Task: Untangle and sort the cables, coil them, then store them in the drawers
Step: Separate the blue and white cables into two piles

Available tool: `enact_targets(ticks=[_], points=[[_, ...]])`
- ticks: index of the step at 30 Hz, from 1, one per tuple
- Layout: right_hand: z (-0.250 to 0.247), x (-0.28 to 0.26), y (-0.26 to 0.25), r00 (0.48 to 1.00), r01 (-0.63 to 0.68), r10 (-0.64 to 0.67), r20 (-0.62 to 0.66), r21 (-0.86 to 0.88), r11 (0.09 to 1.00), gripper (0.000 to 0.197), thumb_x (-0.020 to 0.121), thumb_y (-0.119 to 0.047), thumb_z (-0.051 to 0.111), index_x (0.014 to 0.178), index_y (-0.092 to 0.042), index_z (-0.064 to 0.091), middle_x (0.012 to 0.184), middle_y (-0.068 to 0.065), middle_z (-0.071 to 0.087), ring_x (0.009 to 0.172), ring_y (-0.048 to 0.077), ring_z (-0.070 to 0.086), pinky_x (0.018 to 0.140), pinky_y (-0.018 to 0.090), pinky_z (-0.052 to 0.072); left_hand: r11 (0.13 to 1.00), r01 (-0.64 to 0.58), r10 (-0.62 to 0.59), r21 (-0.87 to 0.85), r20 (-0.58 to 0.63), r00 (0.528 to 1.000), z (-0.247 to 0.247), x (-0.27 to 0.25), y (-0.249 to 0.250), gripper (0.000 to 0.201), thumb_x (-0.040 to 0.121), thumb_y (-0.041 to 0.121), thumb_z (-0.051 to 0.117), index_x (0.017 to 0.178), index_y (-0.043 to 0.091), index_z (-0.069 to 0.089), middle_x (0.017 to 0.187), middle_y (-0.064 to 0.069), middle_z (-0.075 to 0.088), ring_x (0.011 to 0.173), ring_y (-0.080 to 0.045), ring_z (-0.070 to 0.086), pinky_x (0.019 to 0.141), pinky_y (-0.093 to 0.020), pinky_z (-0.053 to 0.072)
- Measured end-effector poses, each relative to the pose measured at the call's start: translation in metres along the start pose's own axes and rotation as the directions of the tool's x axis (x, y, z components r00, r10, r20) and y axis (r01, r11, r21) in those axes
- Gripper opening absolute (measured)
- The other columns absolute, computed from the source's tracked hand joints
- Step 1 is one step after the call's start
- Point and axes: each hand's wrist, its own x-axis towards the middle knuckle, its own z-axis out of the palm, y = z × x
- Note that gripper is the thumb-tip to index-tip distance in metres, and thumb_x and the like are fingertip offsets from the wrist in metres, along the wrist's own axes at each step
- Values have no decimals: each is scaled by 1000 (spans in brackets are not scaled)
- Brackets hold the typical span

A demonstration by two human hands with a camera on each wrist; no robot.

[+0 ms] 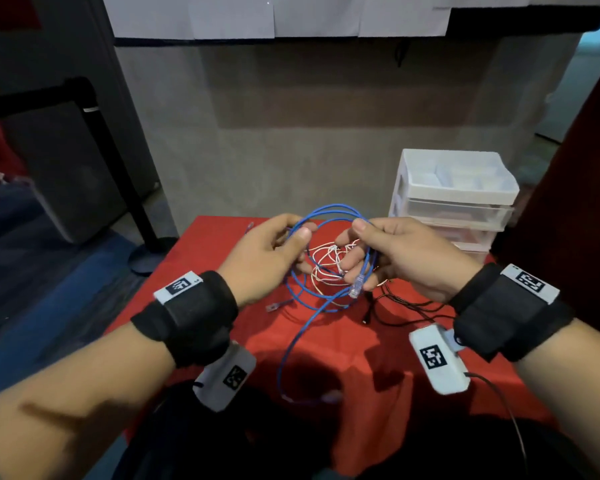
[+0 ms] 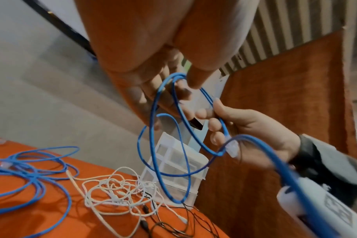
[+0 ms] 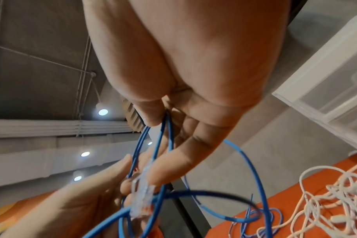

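Blue cable (image 1: pixel 329 211) is held coiled in loops above the red desk (image 1: pixel 343 344) by both hands. Left hand (image 1: pixel 267 258) is closed on the loops' left side, thumb pinched on the strands. Right hand (image 1: pixel 399 258) is curled round the right side, clear plug (image 1: pixel 356 285) hanging below its fingers. White cable tangle (image 1: pixel 326 263) and black cable (image 1: pixel 399 306) are left on the desk beneath. White drawer unit (image 1: pixel 454 199) is set at the desk's far right.
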Motion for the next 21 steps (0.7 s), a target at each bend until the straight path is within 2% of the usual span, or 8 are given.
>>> enact_targets(ticks=[3,6,8,11,14,17,20,21], points=[[-8,-7,1,999,30,-31,21,31,999,37,106,-32,47,111,0,67,72,12,65,61,18,66,48,26,47,997,61,-61,-38,15,998,-14,4,-1,26,107,24,45,109,14,69,71,-2,55,64,-15,63,55,-25,53],[-15,-12,5,999,44,-43,28,-62,997,31,106,-25,50,110,1,67,79,12,68,64,20,67,48,29,49,989,144,-144,-39,18,989,-26,4,0,26,106,27,47,106,17,71,81,-1,64,73,-11,67,54,-25,54],[-19,-11,11,999,39,-42,-17,-177,983,25,106,-18,51,105,-1,68,82,11,71,64,23,68,46,30,51,990,122,-121,68,-16,993,-32,5,0,27,106,26,47,102,14,71,80,0,66,64,-9,63,48,-18,45],[-28,-11,20,992,22,-68,-110,-380,925,21,106,-16,52,98,-8,69,76,6,70,53,23,65,43,28,44,974,45,-22,221,-103,994,-53,10,-3,29,107,24,47,98,10,71,70,0,57,46,-3,42,44,-13,31],[-36,-15,28,990,20,-75,-118,-411,911,21,105,-20,54,97,-10,71,66,3,69,50,18,58,46,26,38,972,34,-3,232,-129,992,-69,7,1,30,107,26,47,98,11,70,67,0,51,44,0,38,44,-9,29],[-28,-17,29,989,50,-98,-106,-388,920,20,104,-23,57,96,-12,72,68,1,69,59,15,61,47,24,42,976,30,-9,214,-97,995,-70,1,11,30,106,28,47,97,13,71,59,12,49,45,-1,37,44,-8,28],[-9,-12,26,973,170,-218,-78,-397,902,13,99,-24,64,109,-19,71,87,4,71,74,10,63,63,16,48,983,14,-5,182,-50,999,-64,1,23,31,105,31,49,96,14,72,57,14,43,47,-2,30,42,-13,26],[-2,-10,24,965,218,-260,-48,-411,885,20,97,-27,68,117,-26,69,95,3,70,78,10,62,71,18,49,986,12,-6,168,-39,999,-62,2,26,31,105,33,49,96,15,72,57,12,40,48,-4,28,42,-14,25]])
